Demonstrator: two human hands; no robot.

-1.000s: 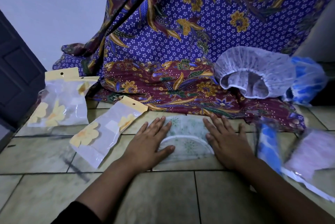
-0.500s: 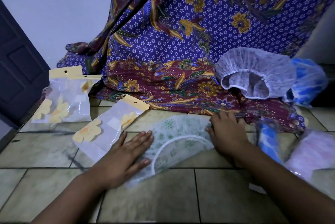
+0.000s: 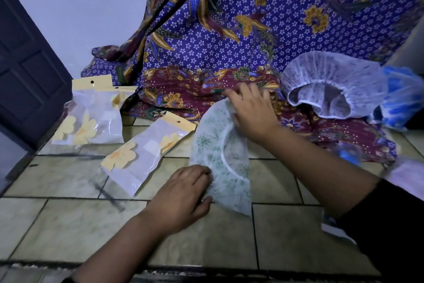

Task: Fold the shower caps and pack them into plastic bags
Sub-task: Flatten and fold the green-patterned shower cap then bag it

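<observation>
Mid-frame, the left hand (image 3: 181,193), fingers curled, is pinching the lower edge of a half-folded white, green-flowered plastic shower cap (image 3: 206,145) on the tiled floor (image 3: 57,179); the right hand (image 3: 252,113) fingers are grasping its top.

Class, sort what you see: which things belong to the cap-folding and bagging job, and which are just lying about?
Job: green shower cap, left hand, right hand, flower-printed bags, white cap, blue cap.
Lying about: batik cloth, dark door.

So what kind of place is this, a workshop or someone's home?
Most likely a home, not a factory: the person works on a tiled floor, beside a dark panelled door, with a patterned cloth draped behind.
</observation>
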